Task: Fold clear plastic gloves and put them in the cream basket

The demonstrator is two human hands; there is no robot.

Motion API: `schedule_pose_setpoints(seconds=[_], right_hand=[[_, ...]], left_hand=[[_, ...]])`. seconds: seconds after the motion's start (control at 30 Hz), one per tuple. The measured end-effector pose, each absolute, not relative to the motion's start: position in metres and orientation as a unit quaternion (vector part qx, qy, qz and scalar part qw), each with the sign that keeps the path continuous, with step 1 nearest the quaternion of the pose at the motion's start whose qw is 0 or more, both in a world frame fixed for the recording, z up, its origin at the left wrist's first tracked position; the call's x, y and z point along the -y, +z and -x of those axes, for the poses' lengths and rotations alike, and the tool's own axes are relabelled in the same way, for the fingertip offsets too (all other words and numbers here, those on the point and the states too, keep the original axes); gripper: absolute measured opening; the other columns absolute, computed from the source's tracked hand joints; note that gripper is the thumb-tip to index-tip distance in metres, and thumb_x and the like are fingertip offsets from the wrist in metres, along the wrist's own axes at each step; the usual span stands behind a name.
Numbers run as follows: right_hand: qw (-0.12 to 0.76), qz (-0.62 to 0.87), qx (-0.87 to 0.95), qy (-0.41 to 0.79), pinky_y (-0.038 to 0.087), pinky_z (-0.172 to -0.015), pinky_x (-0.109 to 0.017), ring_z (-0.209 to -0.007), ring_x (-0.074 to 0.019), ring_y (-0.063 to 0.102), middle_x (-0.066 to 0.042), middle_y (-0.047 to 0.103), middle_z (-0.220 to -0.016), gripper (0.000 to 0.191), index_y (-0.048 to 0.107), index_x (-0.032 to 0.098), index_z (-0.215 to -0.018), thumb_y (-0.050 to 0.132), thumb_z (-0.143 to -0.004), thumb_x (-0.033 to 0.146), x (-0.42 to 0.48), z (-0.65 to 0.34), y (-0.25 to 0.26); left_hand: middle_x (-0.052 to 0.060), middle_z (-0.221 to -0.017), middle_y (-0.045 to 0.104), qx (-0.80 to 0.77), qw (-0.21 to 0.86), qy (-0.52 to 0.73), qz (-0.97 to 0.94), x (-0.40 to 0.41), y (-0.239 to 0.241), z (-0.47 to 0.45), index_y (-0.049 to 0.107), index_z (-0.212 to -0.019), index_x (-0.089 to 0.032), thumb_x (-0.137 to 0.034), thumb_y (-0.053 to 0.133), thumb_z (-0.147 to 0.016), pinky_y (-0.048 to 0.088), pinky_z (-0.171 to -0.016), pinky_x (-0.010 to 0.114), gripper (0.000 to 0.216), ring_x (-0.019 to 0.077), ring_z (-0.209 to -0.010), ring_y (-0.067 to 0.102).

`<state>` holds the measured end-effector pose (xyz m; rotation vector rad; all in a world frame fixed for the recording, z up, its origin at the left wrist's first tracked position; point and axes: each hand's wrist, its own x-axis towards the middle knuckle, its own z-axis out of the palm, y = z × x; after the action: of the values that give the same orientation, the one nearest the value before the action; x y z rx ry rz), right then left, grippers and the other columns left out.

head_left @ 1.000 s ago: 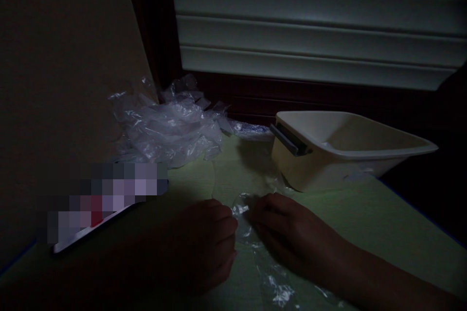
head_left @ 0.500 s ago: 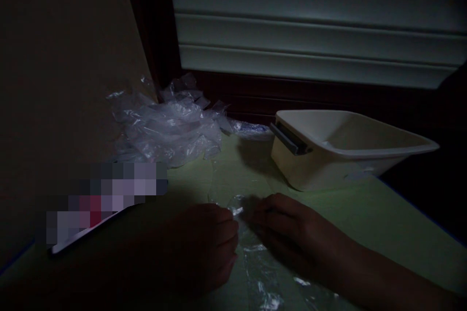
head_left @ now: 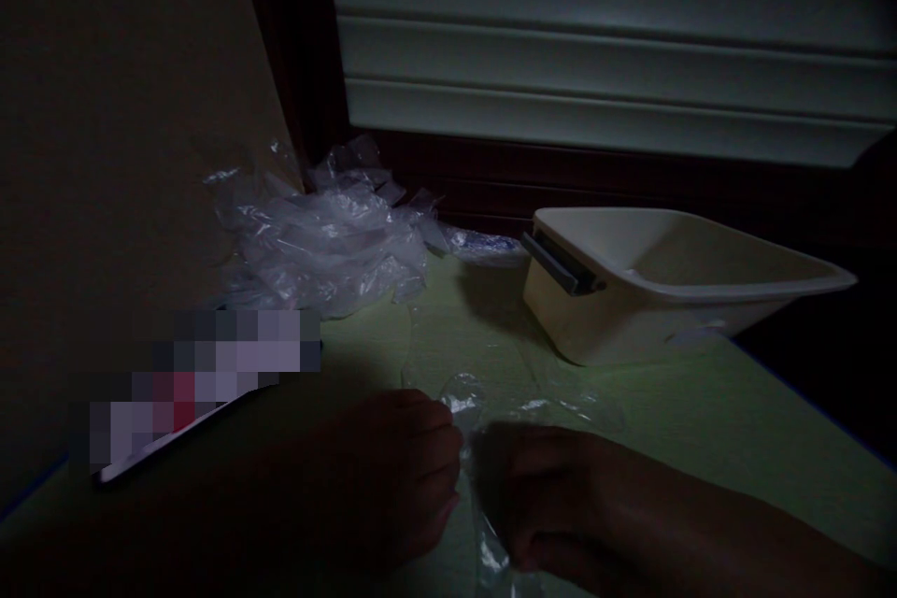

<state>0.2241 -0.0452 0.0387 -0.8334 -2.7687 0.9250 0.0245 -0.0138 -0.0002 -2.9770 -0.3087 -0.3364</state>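
Observation:
Thin clear plastic film lies on the green tabletop between and beyond my hands, its edges hard to make out in the dim light. My left hand is closed, fingers curled, against the film's near side; what lies inside the fist is hidden. Lower and to the right, my right hand bends downward with its fingers drawn together at a crinkled clear plastic piece near the bottom edge. The fingertips are in shadow, so their grip on that plastic shows only in part.
A heap of crumpled clear plastic bags rests at the back left. A cream plastic bin with a dark handle stands at the right. Left of my hands is a propped device with a blurred screen. Behind is a slatted shutter.
My right hand has moved down toward me, from beside the round piece of film to the lower plastic. More film shows behind it. My left hand stays nearly in place, closed.

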Motion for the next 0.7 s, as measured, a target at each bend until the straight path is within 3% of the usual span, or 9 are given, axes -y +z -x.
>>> schedule_pose_setpoints(seconds=[0.13, 0.37, 0.7], right_hand=[[0.07, 0.301, 0.913, 0.264, 0.047, -0.078, -0.025, -0.087, -0.0153, 0.058, -0.003, 0.064, -0.086, 0.016, 0.061, 0.019, -0.08, 0.05, -0.085, 0.009, 0.0488, -0.2254, 0.0343], [0.154, 0.323, 0.882, 0.306, 0.048, -0.07, -0.018, -0.08, -0.0101, 0.059, 0.001, 0.063, -0.086, 0.015, 0.055, 0.021, -0.082, 0.05, -0.083, 0.007, 0.048, -0.2326, 0.0318], [0.127, 0.314, 0.885, 0.318, 0.048, -0.068, -0.018, -0.078, -0.0103, 0.059, 0.0, 0.062, -0.085, 0.017, 0.057, 0.019, -0.08, 0.052, -0.08, 0.003, 0.0494, -0.2313, 0.033]], left_hand=[[0.003, -0.067, 0.055, 0.097, 0.071, -0.117, 0.986, 0.0138, -0.0006, -0.0245, 0.056, -0.067, -0.014, -0.017, 0.05, -0.082, 0.038, -0.058, 0.031, 0.016, 0.0168, -0.064, 0.048], [0.004, -0.073, 0.059, 0.115, 0.062, -0.114, 0.985, 0.0169, -0.0001, -0.0208, 0.057, -0.074, -0.014, -0.045, 0.056, -0.08, 0.039, -0.061, 0.032, 0.032, 0.0175, -0.066, 0.05], [0.001, -0.068, 0.054, 0.101, 0.077, -0.146, 0.981, 0.0121, -0.004, -0.022, 0.055, -0.069, -0.014, -0.031, 0.058, -0.082, 0.036, -0.056, 0.029, 0.022, 0.0154, -0.065, 0.048]])
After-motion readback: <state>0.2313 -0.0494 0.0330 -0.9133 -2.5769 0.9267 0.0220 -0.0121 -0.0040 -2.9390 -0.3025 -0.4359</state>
